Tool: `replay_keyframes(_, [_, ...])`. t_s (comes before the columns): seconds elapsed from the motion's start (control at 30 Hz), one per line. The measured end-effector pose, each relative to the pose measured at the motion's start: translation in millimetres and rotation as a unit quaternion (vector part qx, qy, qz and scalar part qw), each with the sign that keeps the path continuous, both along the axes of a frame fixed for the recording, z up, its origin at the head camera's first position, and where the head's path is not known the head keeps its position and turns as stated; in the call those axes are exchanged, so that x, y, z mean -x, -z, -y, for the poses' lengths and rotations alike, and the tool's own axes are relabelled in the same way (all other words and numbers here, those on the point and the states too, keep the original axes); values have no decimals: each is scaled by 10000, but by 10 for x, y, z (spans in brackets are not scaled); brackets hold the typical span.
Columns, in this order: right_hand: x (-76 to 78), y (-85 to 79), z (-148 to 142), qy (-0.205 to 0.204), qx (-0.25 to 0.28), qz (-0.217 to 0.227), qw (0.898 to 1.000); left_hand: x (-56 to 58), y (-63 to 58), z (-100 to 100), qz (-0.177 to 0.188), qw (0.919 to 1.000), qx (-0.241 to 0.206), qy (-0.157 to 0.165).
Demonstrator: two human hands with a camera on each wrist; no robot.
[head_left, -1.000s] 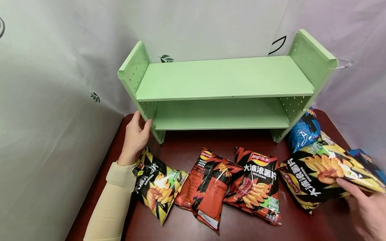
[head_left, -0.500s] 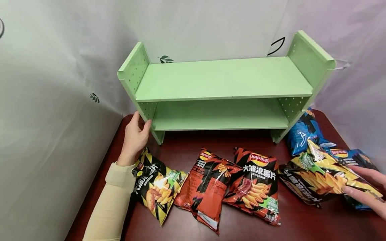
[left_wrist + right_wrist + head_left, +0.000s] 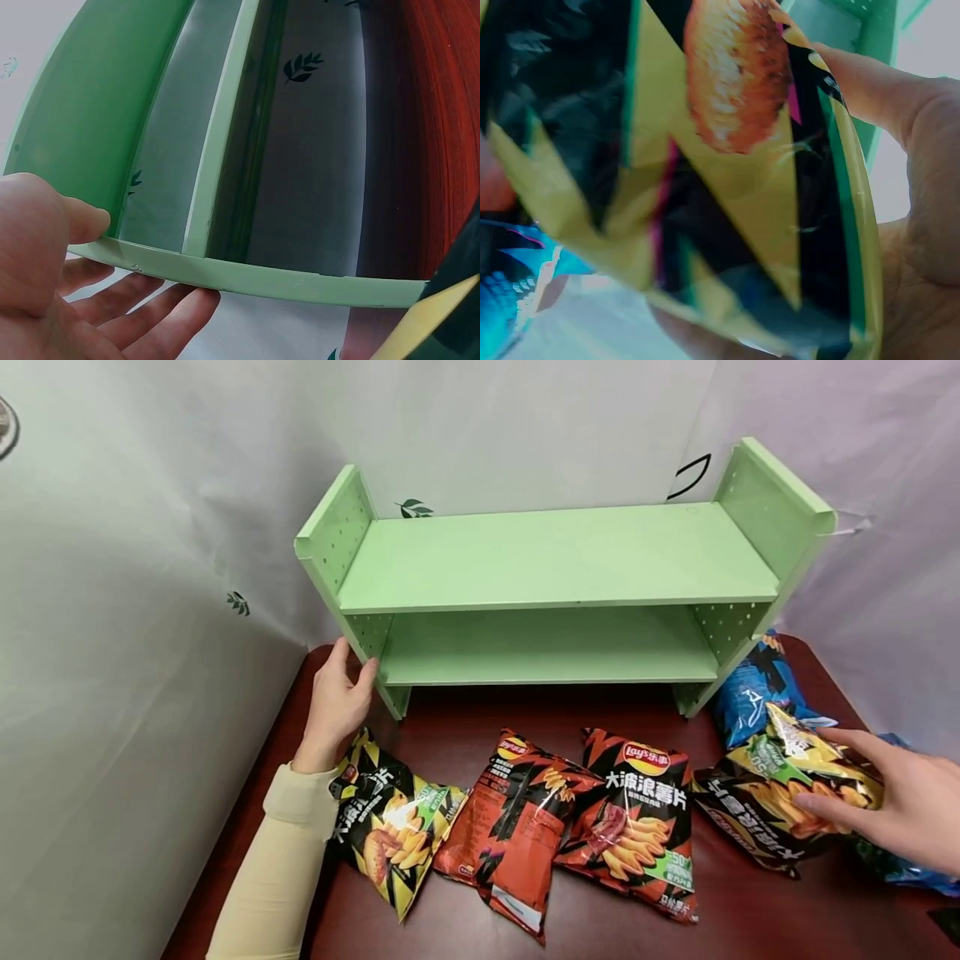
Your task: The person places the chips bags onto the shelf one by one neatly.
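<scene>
My left hand (image 3: 339,703) grips the left side panel of a green two-tier shelf (image 3: 555,556). In the left wrist view, the thumb (image 3: 86,219) is on the panel's inner side and the other fingers are outside. At the right, my right hand (image 3: 892,793) holds a black-and-yellow bag of chips (image 3: 780,802) between thumb and fingers. That bag fills much of the right wrist view, its printed front partly covered by the hand in the head view. Another black-and-yellow chip bag (image 3: 401,818) lies beside my left forearm.
Two red chip bags lie mid-table: one back-up (image 3: 517,831), one front-up (image 3: 637,827). A blue chip bag (image 3: 753,693) leans by the shelf's right leg; another blue bag (image 3: 911,868) is partly hidden under my right hand. White curtains surround the dark red table (image 3: 592,910).
My right hand has moved left and farther over the black-and-yellow bag, which has shifted and now looks more bunched. The left hand and the shelf have stayed put.
</scene>
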State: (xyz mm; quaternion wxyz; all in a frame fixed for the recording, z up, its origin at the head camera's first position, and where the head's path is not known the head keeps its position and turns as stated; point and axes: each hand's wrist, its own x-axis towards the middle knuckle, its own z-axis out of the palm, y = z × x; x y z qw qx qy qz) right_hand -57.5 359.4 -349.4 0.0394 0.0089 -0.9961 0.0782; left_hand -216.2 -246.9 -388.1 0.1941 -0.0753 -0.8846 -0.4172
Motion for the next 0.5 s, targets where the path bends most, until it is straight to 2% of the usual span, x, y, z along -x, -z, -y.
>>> replay_keyframes(0.1, [95, -88, 1, -143, -337, 595, 9976, 6, 9, -6, -19, 10000, 6, 0])
replay_keyframes(0.23, [196, -116, -48, -250, -405, 1263, 9909, 17, 17, -16, -41, 10000, -24, -9])
replay_keyframes(0.33, [224, -90, -97, -243, -322, 1474, 9883, 23, 16, -24, -50, 10000, -22, 5])
replay_keyframes(0.5, [188, -67, -136, -39, 54, 1661, 9861, 20, 11, -29, -31, 10000, -14, 1])
